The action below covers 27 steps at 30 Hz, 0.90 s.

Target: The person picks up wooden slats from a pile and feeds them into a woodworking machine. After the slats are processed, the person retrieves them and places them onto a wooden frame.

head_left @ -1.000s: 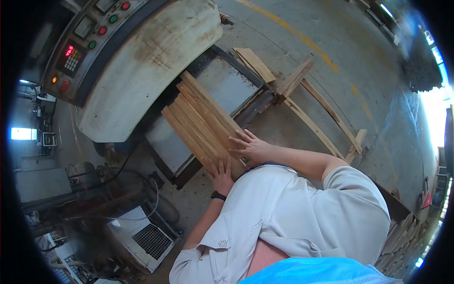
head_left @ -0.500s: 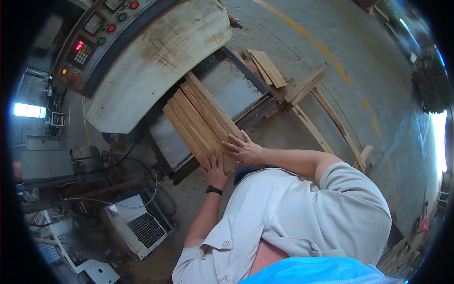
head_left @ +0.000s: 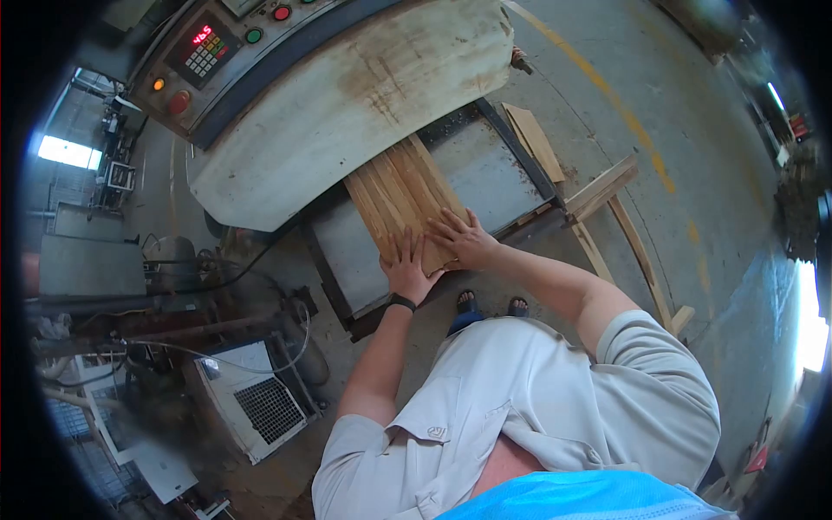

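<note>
Several wooden boards (head_left: 397, 192) lie side by side on the metal bed (head_left: 347, 264) of a machine, their far ends hidden under its pale hood (head_left: 347, 104). My left hand (head_left: 409, 267) rests on the near left part of the boards, fingers stretched out, a dark band on its wrist. Flat on the near right part of the boards is my right hand (head_left: 465, 240), with its fingers spread. Both thumbs are near the boards' close edge. Neither hand is wrapped round a board.
A control panel (head_left: 204, 56) with a red-lit display and coloured buttons tops the machine. To the right stand a wooden frame (head_left: 637, 234) and loose boards (head_left: 533, 139). A white box with a grille (head_left: 270, 407) is on the floor at lower left, near a hose (head_left: 251, 374).
The boards have moved forward, farther under the hood, with both hands following on top. Gaps between the boards look narrower. The camera view has shifted, and my feet now show.
</note>
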Each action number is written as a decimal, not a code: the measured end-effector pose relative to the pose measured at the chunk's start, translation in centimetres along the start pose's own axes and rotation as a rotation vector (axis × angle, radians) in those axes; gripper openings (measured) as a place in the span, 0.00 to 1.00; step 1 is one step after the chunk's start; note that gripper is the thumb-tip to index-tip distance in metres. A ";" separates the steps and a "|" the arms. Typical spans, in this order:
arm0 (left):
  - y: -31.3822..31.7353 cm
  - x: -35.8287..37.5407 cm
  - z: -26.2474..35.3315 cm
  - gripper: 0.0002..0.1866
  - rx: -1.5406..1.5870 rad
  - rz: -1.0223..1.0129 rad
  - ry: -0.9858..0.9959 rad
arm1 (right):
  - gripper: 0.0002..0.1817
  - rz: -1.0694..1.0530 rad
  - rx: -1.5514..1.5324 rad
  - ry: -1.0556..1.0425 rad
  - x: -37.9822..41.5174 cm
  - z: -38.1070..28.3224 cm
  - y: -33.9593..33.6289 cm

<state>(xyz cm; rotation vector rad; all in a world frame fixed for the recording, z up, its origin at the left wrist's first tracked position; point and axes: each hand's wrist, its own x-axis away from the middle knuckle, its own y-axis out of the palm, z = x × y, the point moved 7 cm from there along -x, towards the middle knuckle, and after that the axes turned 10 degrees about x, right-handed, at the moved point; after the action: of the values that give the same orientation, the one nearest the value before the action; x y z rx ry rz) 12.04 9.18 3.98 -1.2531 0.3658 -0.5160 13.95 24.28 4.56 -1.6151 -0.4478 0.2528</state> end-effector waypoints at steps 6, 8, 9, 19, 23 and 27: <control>-1.3 -4.1 -2.8 0.54 -0.034 -0.002 0.032 | 0.52 -0.002 -0.017 0.092 -2.9 1.2 -0.8; -1.5 -5.4 -3.3 0.54 -0.039 0.000 0.056 | 0.51 0.023 -0.006 0.084 -4.4 1.7 -1.2; -1.5 -5.6 -3.6 0.53 -0.034 0.038 0.051 | 0.51 0.021 -0.005 0.116 -5.0 2.3 -0.9; -2.0 -9.2 -5.9 0.52 -0.039 0.109 0.080 | 0.48 0.042 -0.013 0.122 -9.3 3.6 -1.8; -2.0 -11.0 -6.7 0.53 -0.059 0.068 0.025 | 0.47 -0.022 0.032 0.232 -10.3 3.0 -3.3; -3.4 -11.4 -6.7 0.55 -0.029 0.032 -0.038 | 0.41 0.202 -0.091 0.328 -6.3 2.7 -3.5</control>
<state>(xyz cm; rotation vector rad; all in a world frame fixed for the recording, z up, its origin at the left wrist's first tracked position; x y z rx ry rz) -1.58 9.41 5.17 -1.2814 0.3620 -0.4599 6.74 24.14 7.16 -1.7541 -0.0449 0.1153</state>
